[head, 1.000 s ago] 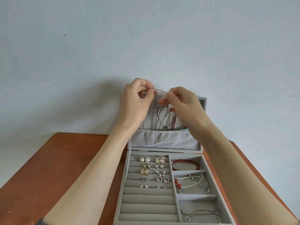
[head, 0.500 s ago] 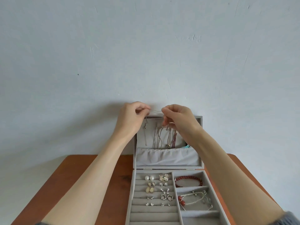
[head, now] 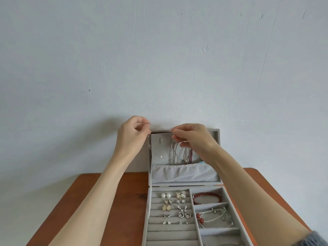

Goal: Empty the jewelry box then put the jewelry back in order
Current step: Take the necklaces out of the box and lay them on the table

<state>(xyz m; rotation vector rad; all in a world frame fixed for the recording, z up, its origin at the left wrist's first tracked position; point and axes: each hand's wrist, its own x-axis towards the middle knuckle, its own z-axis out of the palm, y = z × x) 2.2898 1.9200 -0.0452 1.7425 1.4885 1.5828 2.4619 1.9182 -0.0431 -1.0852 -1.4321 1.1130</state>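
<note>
A grey jewelry box stands open on the wooden table, its lid upright against the wall. My left hand and my right hand each pinch an end of a thin silver necklace, stretched between them above the lid's top edge; part of it dangles below my left hand. Several necklaces hang inside the lid above a grey pouch. Earrings sit in the ring rolls. A red bead bracelet and a silver bracelet lie in the right compartments.
The brown wooden table reaches to a pale blue-grey wall close behind the box. An empty hook shows at the lid's left side. A grey sleeve shows at my right forearm.
My hands have drawn apart, stretching the thin necklace wider above the lid. The camera view has tilted up, so the box sits lower in the frame.
</note>
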